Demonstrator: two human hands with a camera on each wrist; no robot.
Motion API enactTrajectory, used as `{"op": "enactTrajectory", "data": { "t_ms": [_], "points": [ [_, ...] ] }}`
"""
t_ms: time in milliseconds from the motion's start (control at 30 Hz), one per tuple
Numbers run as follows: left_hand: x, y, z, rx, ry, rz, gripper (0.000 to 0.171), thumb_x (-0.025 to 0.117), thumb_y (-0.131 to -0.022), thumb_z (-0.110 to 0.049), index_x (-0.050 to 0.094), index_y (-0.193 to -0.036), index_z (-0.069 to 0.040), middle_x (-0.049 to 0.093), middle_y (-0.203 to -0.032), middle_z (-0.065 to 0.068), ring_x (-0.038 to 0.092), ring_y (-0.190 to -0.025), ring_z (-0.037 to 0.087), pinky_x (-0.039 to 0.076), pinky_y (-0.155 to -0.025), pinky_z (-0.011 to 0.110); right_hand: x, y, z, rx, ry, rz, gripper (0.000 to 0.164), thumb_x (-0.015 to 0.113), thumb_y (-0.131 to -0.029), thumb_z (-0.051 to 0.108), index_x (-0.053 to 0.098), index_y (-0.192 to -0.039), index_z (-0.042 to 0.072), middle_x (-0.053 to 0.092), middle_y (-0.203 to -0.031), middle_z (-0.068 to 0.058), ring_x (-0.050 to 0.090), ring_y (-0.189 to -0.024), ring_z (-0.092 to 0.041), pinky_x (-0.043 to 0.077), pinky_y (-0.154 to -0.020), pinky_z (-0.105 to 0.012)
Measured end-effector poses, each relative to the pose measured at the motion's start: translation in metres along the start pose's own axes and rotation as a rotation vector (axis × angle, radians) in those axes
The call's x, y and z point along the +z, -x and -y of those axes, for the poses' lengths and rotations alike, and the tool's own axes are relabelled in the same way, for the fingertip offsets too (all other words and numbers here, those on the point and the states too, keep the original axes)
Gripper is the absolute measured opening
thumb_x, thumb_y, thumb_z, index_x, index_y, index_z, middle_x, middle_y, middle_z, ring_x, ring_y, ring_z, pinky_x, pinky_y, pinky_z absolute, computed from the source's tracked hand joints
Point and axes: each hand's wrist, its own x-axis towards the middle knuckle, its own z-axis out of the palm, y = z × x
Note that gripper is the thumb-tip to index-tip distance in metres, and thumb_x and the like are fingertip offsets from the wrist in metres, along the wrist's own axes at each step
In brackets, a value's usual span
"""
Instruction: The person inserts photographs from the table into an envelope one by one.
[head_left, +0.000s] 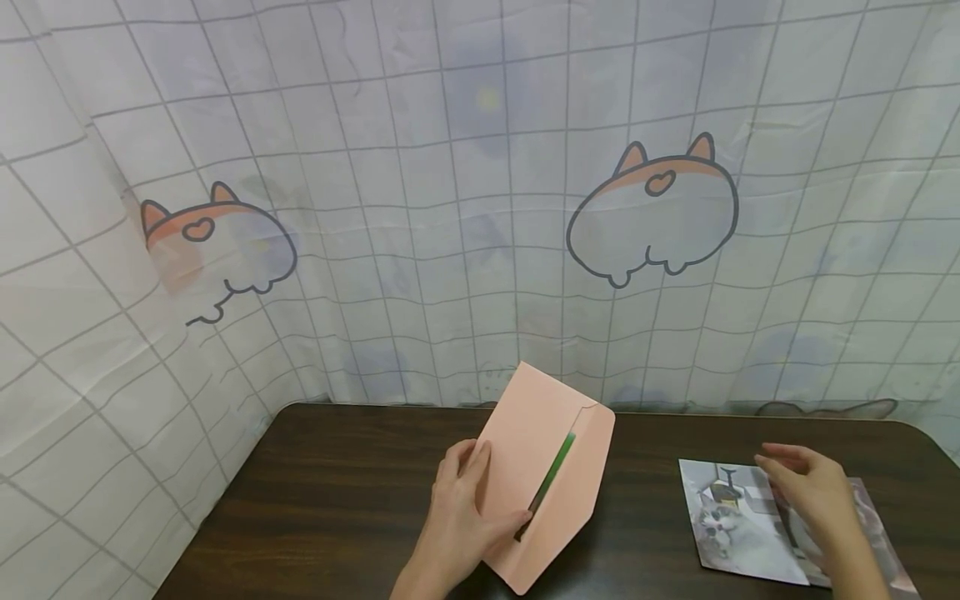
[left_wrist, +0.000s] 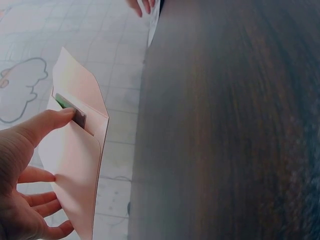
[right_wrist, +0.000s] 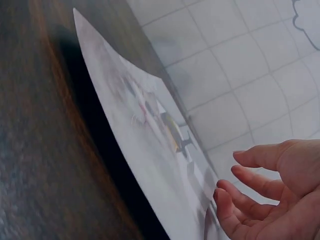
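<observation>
My left hand (head_left: 459, 512) holds a pale pink envelope (head_left: 517, 437) tilted over the middle of the table, its pointed flap raised. The thumb lies at the envelope's mouth, against a green and dark-edged card (head_left: 553, 473) tucked inside; in the left wrist view the fingers (left_wrist: 42, 200) support the outer side. To the right, my right hand (head_left: 817, 492) hovers with loosely bent fingers and nothing between them. Beneath it lies a picture card with a pale cat (head_left: 735, 525), overlapping a pinkish card (head_left: 877, 525) that the hand and forearm partly cover.
A dark wood-grain table (head_left: 337, 500) with rounded far corners carries everything. Behind it and along the left hangs a white gridded curtain (head_left: 412, 208) with cartoon corgi drawings, close against the table's far edge.
</observation>
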Motion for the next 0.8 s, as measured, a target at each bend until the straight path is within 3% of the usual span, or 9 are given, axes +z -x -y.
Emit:
{"op": "enactTrajectory", "data": {
  "t_ms": [167,333,567,800],
  "points": [
    [0.001,-0.001,0.0,0.01,-0.008,-0.009,0.093,0.096,-0.076,-0.036,0.055,-0.15,0.003,0.047,-0.145,0.016,0.049,-0.13,0.036,0.051,-0.1,0.052,-0.003,0.0,-0.006,-0.007,0.025,0.04,0.057,0.061,-0.106,0.024,0.048,-0.144,-0.017,0.077,-0.103,-0.016,0.064,-0.073,-0.002,0.052,-0.066,-0.022],
    [0.001,-0.001,-0.001,0.012,-0.003,-0.013,0.093,0.097,-0.076,-0.035,0.055,-0.15,0.004,0.048,-0.144,0.016,0.05,-0.129,0.036,0.052,-0.1,0.051,-0.003,-0.001,-0.011,-0.015,0.011,0.044,0.053,0.067,-0.103,0.019,0.054,-0.138,-0.018,0.078,-0.096,-0.006,0.06,-0.073,0.002,0.054,-0.067,-0.022],
    [0.0,-0.001,-0.001,0.007,0.001,-0.008,0.093,0.097,-0.076,-0.035,0.055,-0.15,0.004,0.048,-0.145,0.016,0.049,-0.129,0.036,0.052,-0.1,0.051,-0.001,-0.005,-0.014,-0.014,0.007,0.034,0.044,0.07,-0.099,0.012,0.061,-0.131,-0.017,0.079,-0.095,-0.011,0.053,-0.072,0.011,0.053,-0.065,-0.02],
    [-0.001,-0.001,-0.002,-0.009,-0.002,-0.003,0.095,0.096,-0.076,-0.037,0.054,-0.151,0.004,0.047,-0.146,0.017,0.049,-0.13,0.036,0.052,-0.1,0.052,-0.003,-0.005,-0.014,-0.037,-0.009,0.061,0.038,0.068,-0.1,0.008,0.063,-0.128,-0.018,0.079,-0.093,-0.006,0.058,-0.072,0.01,0.055,-0.066,-0.02]
  ]
}}
